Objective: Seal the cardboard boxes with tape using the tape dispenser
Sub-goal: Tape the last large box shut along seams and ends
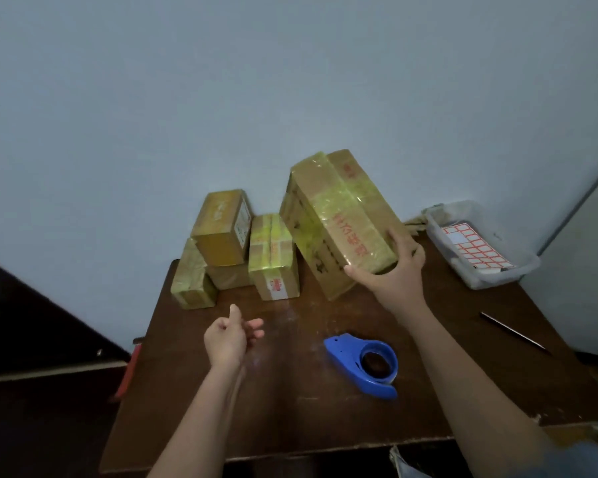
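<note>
My right hand (392,267) grips the near end of a large cardboard box (335,215) wrapped in yellowish tape with red print; the box is tilted, its far end toward the wall. My left hand (230,336) hovers above the table, holding nothing, fingers loosely curled and thumb up. A blue tape dispenser (365,363) lies on the brown table (290,408) between my arms, touched by neither hand. Several smaller taped boxes stand against the wall: a stacked one (223,225), a low one at the left (190,281), and one with a red label (273,257).
A clear plastic tray (518,270) holding a sheet of red-bordered labels (475,250) sits at the table's back right. A pen or thin tool (513,332) lies near the right edge. A red-handled object (128,370) hangs off the left edge.
</note>
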The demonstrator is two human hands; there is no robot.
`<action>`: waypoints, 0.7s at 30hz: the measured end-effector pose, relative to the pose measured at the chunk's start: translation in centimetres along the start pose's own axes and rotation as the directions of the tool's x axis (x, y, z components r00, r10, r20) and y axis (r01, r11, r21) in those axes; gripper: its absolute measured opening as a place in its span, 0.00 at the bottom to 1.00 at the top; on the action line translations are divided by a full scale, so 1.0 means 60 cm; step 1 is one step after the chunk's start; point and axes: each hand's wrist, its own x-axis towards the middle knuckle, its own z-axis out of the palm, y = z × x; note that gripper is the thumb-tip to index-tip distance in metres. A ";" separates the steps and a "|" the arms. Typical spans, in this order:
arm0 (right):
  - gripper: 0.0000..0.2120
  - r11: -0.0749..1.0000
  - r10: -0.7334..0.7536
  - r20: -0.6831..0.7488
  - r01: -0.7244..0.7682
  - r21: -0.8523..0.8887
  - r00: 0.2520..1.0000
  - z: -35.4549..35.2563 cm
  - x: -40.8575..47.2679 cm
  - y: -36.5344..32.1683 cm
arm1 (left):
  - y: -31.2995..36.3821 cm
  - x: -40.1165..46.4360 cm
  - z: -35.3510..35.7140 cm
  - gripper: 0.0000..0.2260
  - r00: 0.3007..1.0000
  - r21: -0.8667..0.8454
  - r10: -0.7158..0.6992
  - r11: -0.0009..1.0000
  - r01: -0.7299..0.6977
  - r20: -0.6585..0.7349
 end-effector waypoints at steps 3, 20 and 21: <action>0.48 0.997 -0.073 0.193 0.074 0.002 0.978 0.051 -0.023 -0.020 | 0.000 0.009 -0.055 0.16 0.999 -0.028 -0.027 0.999 0.026 -0.038; 0.52 0.931 0.135 0.822 0.212 -0.297 0.554 0.178 -0.101 0.038 | -0.076 0.047 -0.222 0.15 0.861 -0.005 -0.055 0.998 0.060 -0.505; 0.52 0.927 0.163 0.814 0.195 -0.320 0.558 0.176 -0.103 0.047 | -0.077 0.050 -0.221 0.11 0.868 0.009 -0.048 0.998 0.061 -0.495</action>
